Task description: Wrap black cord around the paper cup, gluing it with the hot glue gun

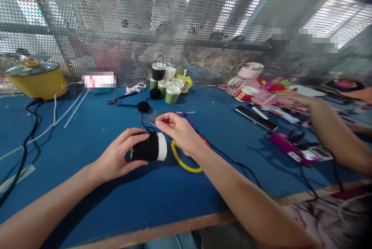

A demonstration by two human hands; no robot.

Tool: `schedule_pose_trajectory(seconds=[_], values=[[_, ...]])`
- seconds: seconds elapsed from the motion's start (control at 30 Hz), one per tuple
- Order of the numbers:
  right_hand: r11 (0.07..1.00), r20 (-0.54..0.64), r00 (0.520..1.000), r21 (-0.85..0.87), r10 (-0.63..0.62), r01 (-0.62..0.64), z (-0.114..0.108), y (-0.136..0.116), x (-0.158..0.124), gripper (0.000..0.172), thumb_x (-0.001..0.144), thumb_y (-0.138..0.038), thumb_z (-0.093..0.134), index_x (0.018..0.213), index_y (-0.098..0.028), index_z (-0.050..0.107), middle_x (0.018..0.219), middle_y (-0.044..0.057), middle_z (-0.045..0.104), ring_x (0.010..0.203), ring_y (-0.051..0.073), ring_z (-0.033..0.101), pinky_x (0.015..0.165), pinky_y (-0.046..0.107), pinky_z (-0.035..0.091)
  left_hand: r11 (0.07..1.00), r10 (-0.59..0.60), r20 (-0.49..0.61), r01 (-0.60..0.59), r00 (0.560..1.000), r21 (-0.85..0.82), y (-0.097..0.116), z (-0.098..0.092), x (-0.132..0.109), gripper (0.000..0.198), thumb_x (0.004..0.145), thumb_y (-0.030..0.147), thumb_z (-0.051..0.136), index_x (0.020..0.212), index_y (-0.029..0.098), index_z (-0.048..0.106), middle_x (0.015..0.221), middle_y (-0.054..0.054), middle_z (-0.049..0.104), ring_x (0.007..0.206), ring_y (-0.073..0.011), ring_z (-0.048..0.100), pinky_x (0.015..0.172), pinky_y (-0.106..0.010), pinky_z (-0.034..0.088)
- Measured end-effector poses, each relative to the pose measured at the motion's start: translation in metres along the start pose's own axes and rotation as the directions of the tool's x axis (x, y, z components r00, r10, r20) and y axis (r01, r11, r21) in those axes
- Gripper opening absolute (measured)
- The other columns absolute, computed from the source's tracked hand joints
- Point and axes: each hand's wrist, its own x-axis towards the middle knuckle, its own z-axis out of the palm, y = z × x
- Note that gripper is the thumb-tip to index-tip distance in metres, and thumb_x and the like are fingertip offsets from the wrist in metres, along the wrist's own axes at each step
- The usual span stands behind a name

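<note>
My left hand (119, 152) is wrapped around a white paper cup (162, 146) lying on its side, its wall covered in black yarn (142, 150). Just above the cup's rim, my right hand (177, 129) pinches a thin, needle-like metallic piece (152, 124); its exact kind is too small to tell. A strand runs from the cup to a small black yarn ball (143, 106) on the blue table (186, 198). Under my right wrist lies a yellow curved handle or tube (186, 167), partly hidden.
Pliers (116, 100) and several small wrapped cups (173, 92) stand towards the back. At left is a yellow electric pot (37, 80) with cables. On the right, a co-worker's arm (334, 129) reaches over pink craft pieces, near a phone (255, 118) and a purple device (286, 148).
</note>
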Motion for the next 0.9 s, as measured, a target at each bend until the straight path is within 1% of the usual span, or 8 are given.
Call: schedule_pose_trajectory(seconds=[0.07,0.2,0.33,0.43,0.53,0.7,0.77,0.9], values=[[0.999,0.007,1.0,-0.03,0.025,-0.025,-0.005,-0.002,-0.001,0.025,0.075,-0.042,0.055,0.071,-0.017,0.053,0.068,0.001,0.056,0.061,0.01,0.05,0.059,0.026,0.04,0.998,-0.055,-0.052,0.055,0.997,-0.014,-0.001,0.0,0.001,0.049,0.077,0.03,0.06,0.12,0.021,0.038,0.116,-0.013,0.047,0.108,-0.0245,0.048,0.089,-0.043,0.043],[0.992,0.216,0.97,0.025,0.113,-0.121,-0.008,-0.007,-0.006,0.031,0.073,-0.046,0.055,0.063,-0.017,0.053,0.059,-0.001,0.052,0.054,0.009,0.045,0.052,0.024,0.035,0.995,-0.096,-0.113,0.092,0.989,-0.045,-0.004,0.0,0.002,0.048,0.075,0.029,0.062,0.116,0.021,0.039,0.112,-0.011,0.048,0.107,-0.0243,0.048,0.089,-0.043,0.042],[0.982,0.274,0.953,0.092,0.133,-0.163,-0.002,-0.006,-0.01,0.019,0.068,-0.032,0.062,0.065,-0.015,0.053,0.056,-0.004,0.048,0.052,0.007,0.043,0.052,0.023,0.033,0.972,-0.196,-0.067,0.184,0.978,-0.149,-0.005,0.003,0.001,0.054,0.072,0.031,0.064,0.117,0.021,0.036,0.115,-0.011,0.046,0.108,-0.0249,0.047,0.091,-0.043,0.04],[0.991,0.293,0.953,0.076,0.082,-0.108,0.001,-0.004,-0.011,0.017,0.069,-0.03,0.061,0.064,-0.016,0.053,0.056,-0.005,0.048,0.052,0.007,0.043,0.052,0.023,0.032,0.869,-0.372,0.0,0.348,0.928,-0.352,-0.006,0.004,0.001,0.063,0.071,0.036,0.064,0.121,0.02,0.031,0.113,-0.01,0.048,0.101,-0.0241,0.051,0.085,-0.041,0.045],[0.994,0.323,0.944,0.067,0.062,-0.088,0.001,-0.002,-0.01,0.018,0.069,-0.031,0.063,0.065,-0.017,0.052,0.057,-0.005,0.05,0.054,0.007,0.045,0.054,0.023,0.035,0.758,-0.459,0.088,0.441,0.884,-0.481,-0.005,0.003,0.002,0.057,0.074,0.038,0.06,0.119,0.019,0.032,0.103,-0.008,0.053,0.088,-0.0208,0.056,0.075,-0.036,0.049],[0.98,0.216,0.973,0.156,0.086,-0.121,-0.004,0.002,-0.004,0.033,0.078,-0.047,0.051,0.094,-0.019,0.053,0.081,0.003,0.06,0.074,0.013,0.055,0.065,0.027,0.041,0.756,-0.436,0.121,0.436,0.892,-0.489,-0.002,0.001,0.004,0.05,0.071,0.037,0.063,0.112,0.019,0.039,0.096,-0.005,0.055,0.082,-0.0192,0.056,0.07,-0.032,0.05],[0.989,0.243,0.967,0.103,0.081,-0.109,-0.005,0.004,-0.002,0.041,0.08,-0.054,0.042,0.102,-0.021,0.055,0.089,0.006,0.061,0.083,0.016,0.055,0.071,0.031,0.042,0.764,-0.427,0.122,0.429,0.896,-0.482,-0.001,0.001,0.004,0.05,0.071,0.036,0.063,0.112,0.019,0.04,0.096,-0.005,0.055,0.083,-0.0194,0.056,0.072,-0.033,0.049],[0.997,0.256,0.964,-0.061,0.067,-0.053,-0.007,0.003,-0.001,0.054,0.08,-0.062,0.031,0.096,-0.022,0.063,0.091,0.006,0.059,0.089,0.018,0.051,0.075,0.034,0.039,0.771,-0.395,0.145,0.413,0.907,-0.485,0.001,0.001,0.003,0.049,0.071,0.034,0.063,0.112,0.019,0.04,0.101,-0.006,0.053,0.084,-0.0188,0.055,0.073,-0.033,0.048]])
